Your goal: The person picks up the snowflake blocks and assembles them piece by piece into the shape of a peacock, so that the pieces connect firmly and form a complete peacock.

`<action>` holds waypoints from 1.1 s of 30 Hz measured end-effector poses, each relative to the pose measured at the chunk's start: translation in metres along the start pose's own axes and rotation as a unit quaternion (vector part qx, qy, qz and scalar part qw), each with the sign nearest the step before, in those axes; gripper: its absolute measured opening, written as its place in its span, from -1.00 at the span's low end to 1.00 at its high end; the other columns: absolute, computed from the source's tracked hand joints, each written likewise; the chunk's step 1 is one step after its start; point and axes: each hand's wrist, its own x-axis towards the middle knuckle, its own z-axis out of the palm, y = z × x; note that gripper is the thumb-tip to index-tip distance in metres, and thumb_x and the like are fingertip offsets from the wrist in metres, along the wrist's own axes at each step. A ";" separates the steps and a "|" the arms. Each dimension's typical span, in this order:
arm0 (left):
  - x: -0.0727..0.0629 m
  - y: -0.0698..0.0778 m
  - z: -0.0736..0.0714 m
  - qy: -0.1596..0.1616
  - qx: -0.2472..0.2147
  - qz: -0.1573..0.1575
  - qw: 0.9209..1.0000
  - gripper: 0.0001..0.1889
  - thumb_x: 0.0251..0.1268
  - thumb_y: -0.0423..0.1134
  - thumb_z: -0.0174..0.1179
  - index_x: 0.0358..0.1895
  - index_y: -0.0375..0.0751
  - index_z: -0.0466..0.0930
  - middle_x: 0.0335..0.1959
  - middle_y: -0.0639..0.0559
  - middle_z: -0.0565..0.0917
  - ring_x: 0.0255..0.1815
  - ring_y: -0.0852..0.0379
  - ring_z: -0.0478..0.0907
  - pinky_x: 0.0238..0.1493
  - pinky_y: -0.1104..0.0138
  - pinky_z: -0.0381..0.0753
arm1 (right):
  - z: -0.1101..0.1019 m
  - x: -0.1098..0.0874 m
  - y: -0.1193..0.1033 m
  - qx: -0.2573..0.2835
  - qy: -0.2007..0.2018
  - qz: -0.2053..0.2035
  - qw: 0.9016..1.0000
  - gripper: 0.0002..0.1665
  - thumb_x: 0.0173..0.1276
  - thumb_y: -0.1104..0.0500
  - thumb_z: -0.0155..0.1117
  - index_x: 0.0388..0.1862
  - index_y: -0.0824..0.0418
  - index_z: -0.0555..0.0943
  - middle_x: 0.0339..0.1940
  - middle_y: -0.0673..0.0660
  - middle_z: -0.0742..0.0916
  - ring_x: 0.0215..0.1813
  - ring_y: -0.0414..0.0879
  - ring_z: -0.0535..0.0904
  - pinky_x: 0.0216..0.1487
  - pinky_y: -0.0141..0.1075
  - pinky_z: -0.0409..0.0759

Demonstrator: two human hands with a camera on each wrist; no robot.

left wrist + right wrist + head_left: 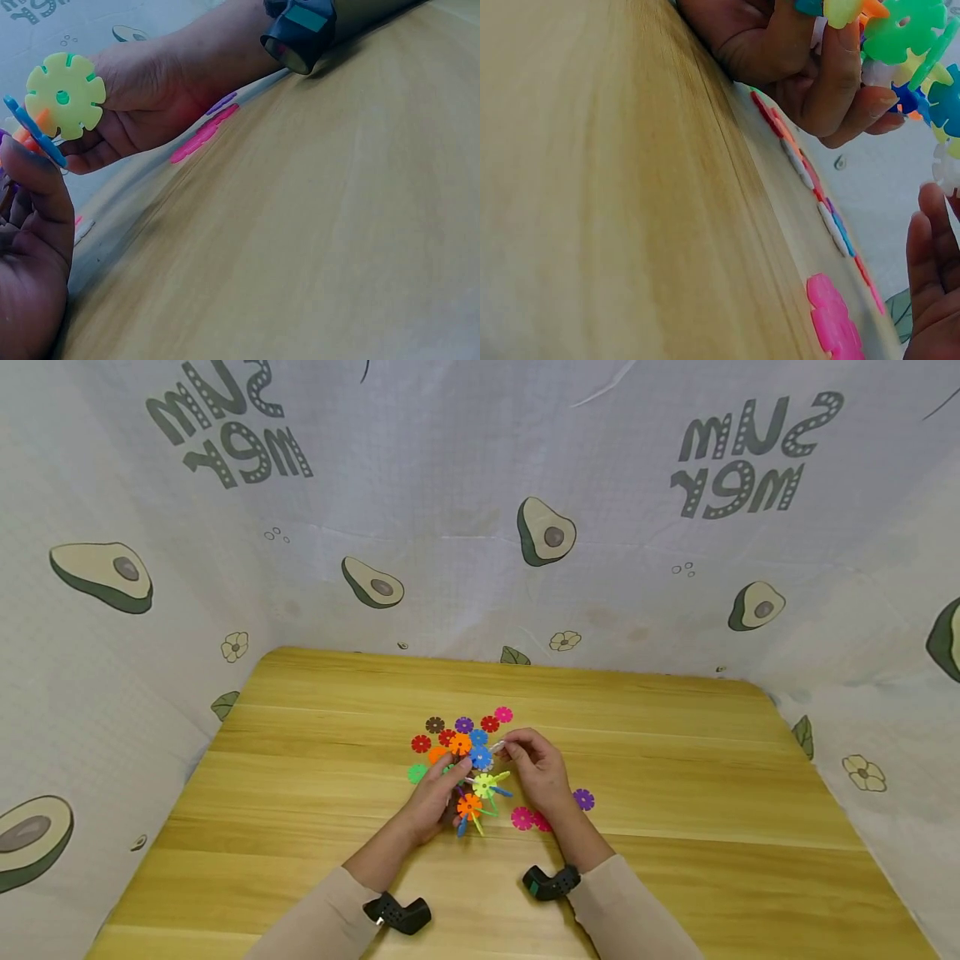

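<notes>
Notched plastic snowflake discs are joined into a multicoloured cluster (pixel 484 786), with pieces jutting out at many angles. My left hand (pixel 431 800) grips the cluster from its left side, thumb along the top. At the cluster's upper right, my right hand (pixel 538 768) pinches a white notched disc (pixel 498 746) between thumb and fingertips. From the right wrist, this white disc (pixel 946 166) appears at the lower end of the cluster, against my right fingertips. A yellow disc (pixel 66 96) and a blue one (pixel 36 131) stand out beyond my left thumb in the left wrist view.
Loose discs lie flat behind the cluster, among them a brown one (pixel 435 725) and a pink one (pixel 503 715). Beside my right forearm are pink discs (pixel 522 818) and a purple disc (pixel 583 799). A printed cloth (pixel 450 485) hangs behind the wooden table (pixel 675 743).
</notes>
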 end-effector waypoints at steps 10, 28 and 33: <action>0.000 0.001 0.000 -0.021 0.003 -0.001 1.000 -0.77 0.64 0.01 -0.08 -0.02 -0.07 0.31 -0.36 0.14 0.48 -0.69 0.30 0.34 -0.73 0.52 0.36 | -0.002 0.000 -0.001 -0.026 -0.024 -0.022 0.999 -0.85 0.48 0.54 0.06 -0.09 0.50 0.58 -0.24 0.36 0.68 -0.18 -0.01 0.71 -0.05 -0.32 0.77; -0.002 0.001 0.000 -0.041 -0.006 0.011 0.999 -0.81 0.66 -0.05 -0.10 -0.02 -0.10 0.24 -0.44 0.15 0.47 -0.78 0.32 0.32 -0.75 0.53 0.36 | -0.001 0.000 -0.006 -0.045 -0.025 0.008 0.999 -0.83 0.48 0.52 0.09 -0.13 0.52 0.65 -0.25 0.48 0.72 -0.19 -0.13 0.77 -0.06 -0.31 0.78; -0.003 0.002 0.000 -0.043 -0.001 0.002 0.999 -0.81 0.67 -0.06 -0.11 -0.01 -0.11 0.23 -0.43 0.13 0.45 -0.76 0.31 0.33 -0.74 0.54 0.36 | -0.002 0.000 -0.008 -0.050 -0.027 0.037 0.998 -0.81 0.50 0.48 0.10 -0.12 0.52 0.67 -0.23 0.49 0.74 -0.18 -0.20 0.77 -0.04 -0.35 0.77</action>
